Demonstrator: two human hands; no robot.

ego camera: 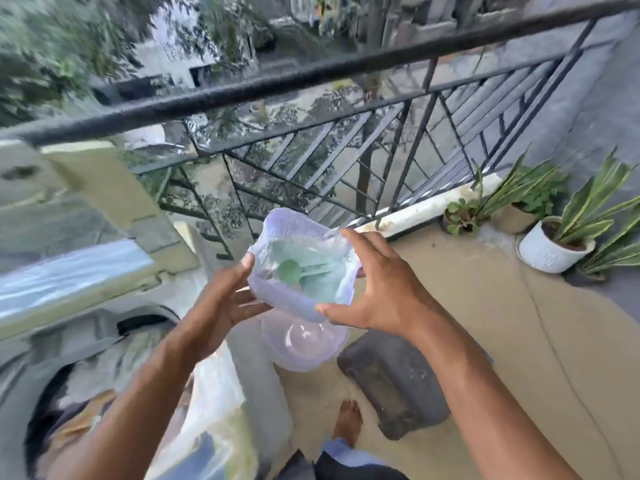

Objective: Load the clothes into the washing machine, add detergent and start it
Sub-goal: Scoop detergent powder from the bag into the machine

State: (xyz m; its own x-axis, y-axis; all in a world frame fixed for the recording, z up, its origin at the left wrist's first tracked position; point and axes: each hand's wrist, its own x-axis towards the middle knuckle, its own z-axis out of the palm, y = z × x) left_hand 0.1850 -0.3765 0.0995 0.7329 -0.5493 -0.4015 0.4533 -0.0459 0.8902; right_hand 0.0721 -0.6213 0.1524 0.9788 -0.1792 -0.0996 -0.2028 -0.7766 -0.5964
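Observation:
On a balcony I hold a translucent detergent container (301, 271) at chest height; it holds pale green powder and a green scoop (291, 271). My right hand (377, 292) grips its right side, index finger on the rim and thumb on the near wall. My left hand (221, 299) touches the left side with the thumb, fingers straight beneath it. A clear round lid (304, 344) shows just under the container; what holds it is unclear. The washing machine (38, 341) stands at lower left, its top open, with blurred clothes (83, 407) inside.
A black metal railing (311, 77) runs across in front of me. Potted plants (554, 244) stand at the right by the wall. A dark grey block (391, 382) lies on the tan floor near my bare foot (346, 420).

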